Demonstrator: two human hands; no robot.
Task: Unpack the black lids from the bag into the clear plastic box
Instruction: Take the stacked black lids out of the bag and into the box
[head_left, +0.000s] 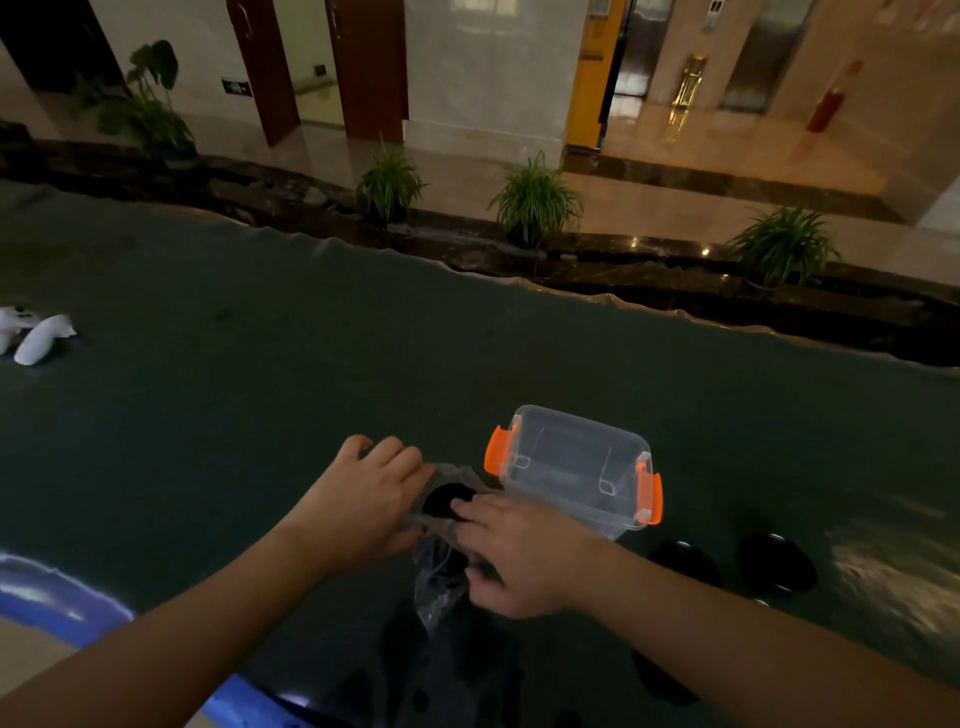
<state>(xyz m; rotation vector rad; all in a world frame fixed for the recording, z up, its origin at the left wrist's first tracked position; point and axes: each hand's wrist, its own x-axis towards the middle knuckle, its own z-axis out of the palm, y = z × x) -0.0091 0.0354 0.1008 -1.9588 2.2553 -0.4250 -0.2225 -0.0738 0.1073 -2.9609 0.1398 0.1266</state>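
Two bare hands over a dark green bench (260, 364). Left hand (363, 499) curled, fingers pinching the edge of a crinkly clear bag (441, 582) near its open mouth. Right hand (514, 556) gripping the other side of the bag, pointing finger stretched out and touching a black lid (441, 501) that peeks out of the bag's mouth. Hard to tell how many more lids sit inside the bag. Lower part of the bag hanging down between the two wrists, wrinkled and shiny.

Just beyond the right hand, touching or nearly touching the bag, a clear plastic box (576, 467) standing upright with no cover on. Orange clips (497, 449) on its two short sides, flipped outward. Nothing to see inside the box.

To the right, behind the right arm, two round black lids (776, 564) lying flat on the bench, side by side, apart from the box. Another dark round shape low down under the right arm, too dim to name.

Far left on the bench, two small white things (41, 338), well apart from everything else. At the bottom left, a blue edge (57, 603). Past the far side of the bench, green potted plants (535, 200) in a row on a shiny floor.
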